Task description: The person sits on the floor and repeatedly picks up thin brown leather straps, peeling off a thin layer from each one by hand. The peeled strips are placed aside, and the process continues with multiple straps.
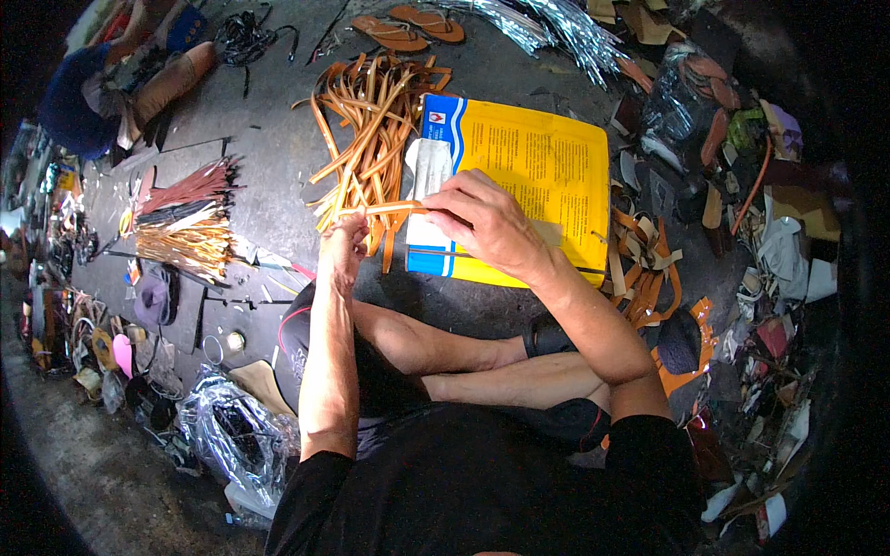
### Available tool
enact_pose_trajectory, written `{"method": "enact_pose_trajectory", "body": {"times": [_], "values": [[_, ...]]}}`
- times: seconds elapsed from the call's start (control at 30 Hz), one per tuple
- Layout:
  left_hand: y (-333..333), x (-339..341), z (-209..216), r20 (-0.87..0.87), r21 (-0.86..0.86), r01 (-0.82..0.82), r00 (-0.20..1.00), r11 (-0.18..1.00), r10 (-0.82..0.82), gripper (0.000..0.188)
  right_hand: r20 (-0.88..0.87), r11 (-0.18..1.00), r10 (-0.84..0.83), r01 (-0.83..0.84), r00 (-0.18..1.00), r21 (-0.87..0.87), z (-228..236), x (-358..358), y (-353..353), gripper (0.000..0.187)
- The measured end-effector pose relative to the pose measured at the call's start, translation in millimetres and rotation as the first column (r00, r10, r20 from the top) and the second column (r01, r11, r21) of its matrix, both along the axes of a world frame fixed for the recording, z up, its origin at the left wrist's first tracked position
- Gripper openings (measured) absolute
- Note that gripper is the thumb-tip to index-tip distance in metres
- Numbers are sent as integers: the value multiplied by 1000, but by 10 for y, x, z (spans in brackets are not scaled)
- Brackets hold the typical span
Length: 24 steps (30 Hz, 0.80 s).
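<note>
Between my hands a tan-orange strap is stretched level. My left hand pinches its left end beside a heap of similar straps. My right hand grips the other end with thumb and fingers, over a yellow and blue rectangular panel. The panel carries printed text and a white patch on its left part. A thin dark strip lies along the panel's near edge. My crossed legs are just nearer than the panel.
Bundles of brown, black and gold strips lie at left. Brown sandals and silver strips sit at the back. Scraps and plastic bags crowd the right. Another person sits far left; clear plastic lies near left.
</note>
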State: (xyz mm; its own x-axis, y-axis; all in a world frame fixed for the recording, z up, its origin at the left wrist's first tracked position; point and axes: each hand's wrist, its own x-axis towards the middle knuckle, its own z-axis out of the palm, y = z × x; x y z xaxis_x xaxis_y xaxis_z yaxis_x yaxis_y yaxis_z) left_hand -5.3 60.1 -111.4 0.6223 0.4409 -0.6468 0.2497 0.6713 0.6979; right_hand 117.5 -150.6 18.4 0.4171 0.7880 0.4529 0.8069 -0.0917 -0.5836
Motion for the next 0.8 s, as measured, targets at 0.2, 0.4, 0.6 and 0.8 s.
{"method": "enact_pose_trajectory", "body": {"times": [0.2,0.4,0.6,0.8], "values": [[-365,114,651,235,-367,-159,937,916,257,23,-21,999,-33,33,999,2,-32,1,1,18],[-676,131,853,218,122,61,972,991,-87,17,-48,1000,-2,3,999,17,-5,-19,32,14],[-482,94,634,206,-59,30,978,998,-17,11,-83,1000,2,-1,997,11,-3,-18,3,13],[-292,73,463,129,23,17,991,1000,-20,10,-54,999,8,-5,998,46,1,-6,33,12]]}}
